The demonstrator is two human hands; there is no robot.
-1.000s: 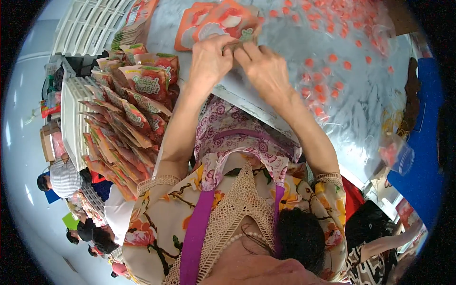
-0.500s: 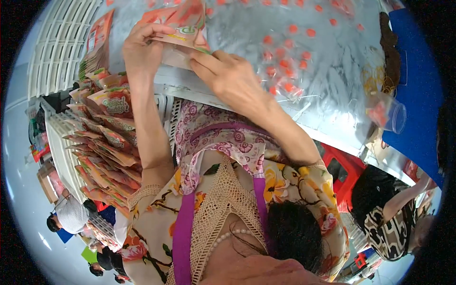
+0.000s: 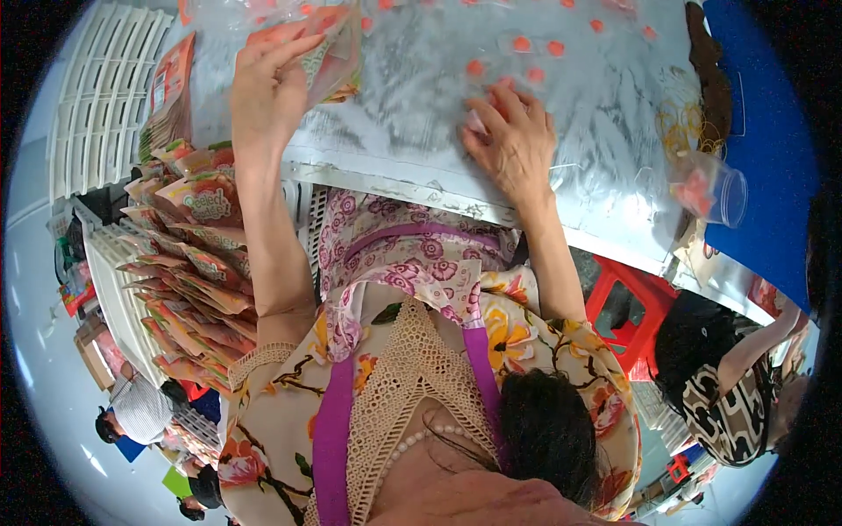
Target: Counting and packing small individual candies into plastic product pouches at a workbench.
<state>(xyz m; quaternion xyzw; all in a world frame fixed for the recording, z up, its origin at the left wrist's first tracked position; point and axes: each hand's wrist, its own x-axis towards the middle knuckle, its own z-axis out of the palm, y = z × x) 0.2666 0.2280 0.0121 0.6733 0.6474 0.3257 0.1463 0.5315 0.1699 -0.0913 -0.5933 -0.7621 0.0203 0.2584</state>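
My left hand (image 3: 270,92) is closed on the edge of a printed pouch (image 3: 338,63), reddish with a see-through part, and holds it tilted over the table at the upper left. Down on the tabletop, my right hand (image 3: 513,145) curls its fingers round small clear-wrapped red candies. A bit of wrapper shows by the thumb and some red at the fingertips; how many lie under the palm is hidden. Other wrapped red candies (image 3: 522,44) are scattered just beyond this hand.
Filled printed pouches (image 3: 206,202) stand packed in a white basket (image 3: 114,272) at my left. A stack of flat pouches (image 3: 171,83) lies on the table's left side. Rubber bands (image 3: 680,123) and a tipped clear cup (image 3: 728,195) are at the right, beyond which stands a red stool (image 3: 627,294).
My right hand has left the pouch and moved right, down onto the cluster of wrapped candies. My left hand keeps the pouch, which now hangs tilted.
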